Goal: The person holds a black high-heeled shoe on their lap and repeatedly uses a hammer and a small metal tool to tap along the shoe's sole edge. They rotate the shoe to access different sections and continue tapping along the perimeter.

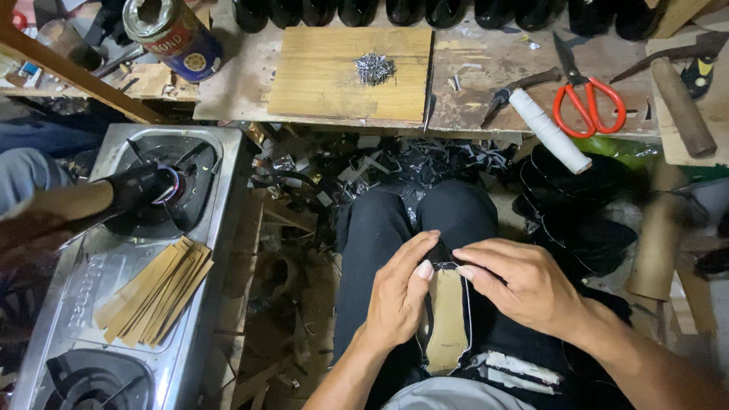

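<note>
Both hands meet at the top end of the sole piece [446, 323] on the lap: left hand [399, 300] and right hand [524, 285] pinch its black edge, its long axis running toward the body.

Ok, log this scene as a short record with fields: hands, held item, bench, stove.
left hand: left hand grips the tan insole-shaped piece with black edging on the lap
right hand: right hand pinches its top edge
bench: orange-handled scissors, white thread spool, pile of small metal nails on a wooden board
stove: steel gas stove bearing tan strips
</note>
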